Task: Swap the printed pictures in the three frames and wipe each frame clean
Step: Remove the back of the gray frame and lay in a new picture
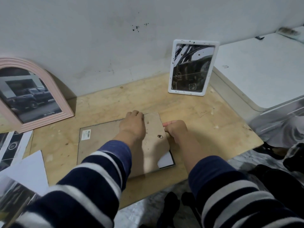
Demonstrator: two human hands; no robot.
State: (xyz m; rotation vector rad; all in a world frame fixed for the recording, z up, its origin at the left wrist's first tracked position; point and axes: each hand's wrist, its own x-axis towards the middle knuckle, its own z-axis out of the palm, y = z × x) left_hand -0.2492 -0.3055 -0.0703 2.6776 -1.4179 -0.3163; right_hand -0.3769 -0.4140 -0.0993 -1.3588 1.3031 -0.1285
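A clip frame lies face down on the wooden board, its brown backing board turned askew and raised at the right. A white print corner shows under it. My left hand presses on the backing's far edge. My right hand pinches its right edge. A pink arched frame with a truck picture leans on the wall at left. A white speckled frame with a dark picture leans at the back right.
Loose printed pictures and a blank white sheet lie at the board's left edge. A white appliance top borders the right. Dark items lie on the floor at lower right. The wall closes the back.
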